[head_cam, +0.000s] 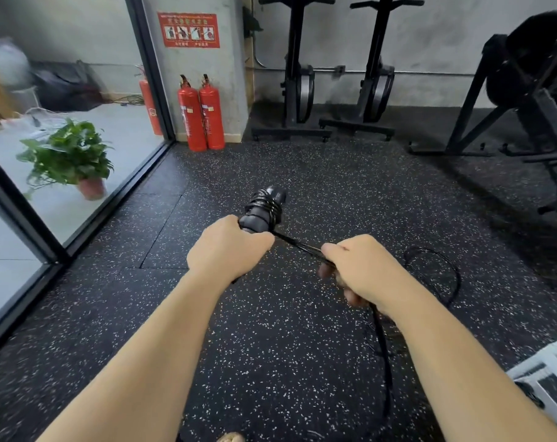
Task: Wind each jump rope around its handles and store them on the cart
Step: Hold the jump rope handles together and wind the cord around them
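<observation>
So we're mid-wind here. Our left hand (229, 247) is wrapped around the near end of the handles (264, 207), which point away from us over the speckled floor (302, 167). There's already a stack of coils on their far half. Our right hand (363, 269) is closed on the jump rope (299, 245), pinching it just right of the handles, so the short stretch between the two hands runs taut. The rest of the cord drops from under the right hand toward us, and a loose loop (455, 275) lies on the floor further right.

Tips, as we see it: hold tension on that short stretch so each turn beds snug against the last. Lay the turns side by side toward the left hand instead of piling them up. Let the slack slide through the right fingers rather than yanking, since that floor loop looks like it could kink. The white frame (545, 374) at the near right corner might be the cart, can't tell.
</observation>
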A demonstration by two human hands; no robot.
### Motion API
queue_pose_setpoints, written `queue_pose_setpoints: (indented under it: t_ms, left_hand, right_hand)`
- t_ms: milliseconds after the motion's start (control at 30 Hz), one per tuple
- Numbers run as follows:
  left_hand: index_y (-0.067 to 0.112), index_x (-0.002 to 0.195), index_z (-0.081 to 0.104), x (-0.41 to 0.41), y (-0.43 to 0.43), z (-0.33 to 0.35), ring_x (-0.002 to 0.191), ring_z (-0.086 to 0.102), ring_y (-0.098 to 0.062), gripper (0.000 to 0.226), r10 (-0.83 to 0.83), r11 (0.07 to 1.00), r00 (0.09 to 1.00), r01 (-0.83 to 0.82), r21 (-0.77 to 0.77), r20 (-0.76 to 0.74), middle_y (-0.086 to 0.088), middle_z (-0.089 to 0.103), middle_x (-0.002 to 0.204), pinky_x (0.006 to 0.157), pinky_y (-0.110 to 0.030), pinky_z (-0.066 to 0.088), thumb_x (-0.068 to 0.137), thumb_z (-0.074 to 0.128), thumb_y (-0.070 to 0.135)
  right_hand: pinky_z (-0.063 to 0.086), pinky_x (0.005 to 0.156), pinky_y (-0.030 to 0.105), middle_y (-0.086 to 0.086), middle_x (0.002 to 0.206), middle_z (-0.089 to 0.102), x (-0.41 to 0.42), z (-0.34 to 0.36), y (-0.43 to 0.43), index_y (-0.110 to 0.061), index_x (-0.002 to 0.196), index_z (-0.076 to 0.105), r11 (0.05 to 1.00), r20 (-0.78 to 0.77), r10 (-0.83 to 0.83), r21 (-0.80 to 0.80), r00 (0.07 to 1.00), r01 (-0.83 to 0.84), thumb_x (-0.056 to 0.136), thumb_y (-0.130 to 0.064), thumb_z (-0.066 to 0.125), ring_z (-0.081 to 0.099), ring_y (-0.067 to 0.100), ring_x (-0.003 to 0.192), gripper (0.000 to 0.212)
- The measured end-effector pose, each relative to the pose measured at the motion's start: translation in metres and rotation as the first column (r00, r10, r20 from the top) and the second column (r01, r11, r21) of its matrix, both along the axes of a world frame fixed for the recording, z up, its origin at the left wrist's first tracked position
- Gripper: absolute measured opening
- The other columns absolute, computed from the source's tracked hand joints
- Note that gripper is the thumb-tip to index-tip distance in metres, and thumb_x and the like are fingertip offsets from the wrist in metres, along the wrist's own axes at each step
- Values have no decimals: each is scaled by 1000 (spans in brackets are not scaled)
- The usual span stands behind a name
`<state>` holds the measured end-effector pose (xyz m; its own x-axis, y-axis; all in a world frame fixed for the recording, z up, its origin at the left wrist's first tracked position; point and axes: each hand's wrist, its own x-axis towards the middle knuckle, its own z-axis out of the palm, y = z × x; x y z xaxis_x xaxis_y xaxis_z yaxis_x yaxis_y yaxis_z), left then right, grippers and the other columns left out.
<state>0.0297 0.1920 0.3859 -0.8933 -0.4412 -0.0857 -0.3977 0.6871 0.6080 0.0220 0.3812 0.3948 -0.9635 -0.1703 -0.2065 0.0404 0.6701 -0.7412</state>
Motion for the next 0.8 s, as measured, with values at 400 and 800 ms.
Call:
queue_pose_setpoints:
  t_ms: [400, 800]
  left_hand:
    - [26, 82, 42, 2, 35, -3, 70, 49, -24, 20, -126, 832, 989, 66, -551, -72, 8, 43, 68, 50, -27, 24, 85, 51, 43]
    - [27, 66, 37, 20, 61, 10, 65, 48, -13, 25, -662, 396, 737, 497, -772, 135, 10, 48, 66, 89, -38, 32, 83, 50, 40]
  right_hand:
    - [27, 49, 28, -4, 59, 45, 23, 33, -4, -16, 59, 37, 852, -542, 371, 521, 754, -45, 97, -38, 42, 39, 13, 55, 44]
    - [38, 60, 30, -3, 54, 46, -11, 21, 21, -15, 50, 41, 881, -526, 371, 459, 765, -112, 96, -45, 43, 46, 18, 63, 55]
